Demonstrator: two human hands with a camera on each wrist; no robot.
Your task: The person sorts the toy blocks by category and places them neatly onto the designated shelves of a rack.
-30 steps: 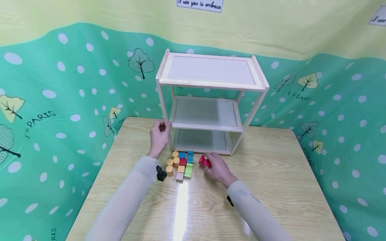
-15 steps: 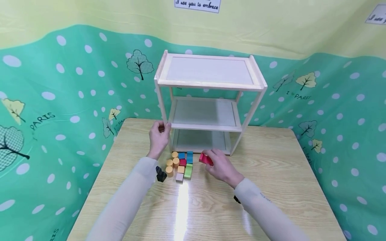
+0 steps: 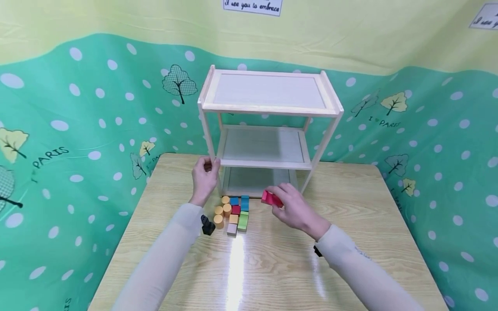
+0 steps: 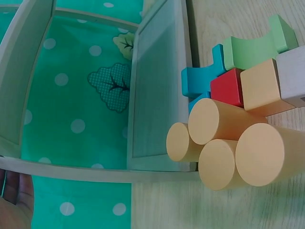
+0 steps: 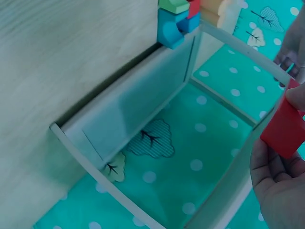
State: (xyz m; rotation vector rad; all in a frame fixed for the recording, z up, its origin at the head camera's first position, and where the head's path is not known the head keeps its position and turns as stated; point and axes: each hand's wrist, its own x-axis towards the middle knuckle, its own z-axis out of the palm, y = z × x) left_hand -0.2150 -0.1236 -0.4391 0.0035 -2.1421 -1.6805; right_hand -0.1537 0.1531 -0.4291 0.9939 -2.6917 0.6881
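Left hand (image 3: 205,178) grips the shelf (image 3: 268,129) front-left post, right hand (image 3: 293,209) pinches red block (image 3: 271,198) just before its bottom tier, nearer than left.

A cluster of coloured blocks (image 3: 232,212) lies on the wooden worktop (image 3: 350,242), with 4 orange cylinders (image 4: 224,148) at its 9 o'clock side. A green dotted backdrop (image 3: 78,129) stands behind, a white sign (image 3: 252,6) at 12 o'clock.

the right hand (image 3: 295,209) has lifted the red block (image 3: 271,198) off the table toward the shelf (image 3: 268,110).
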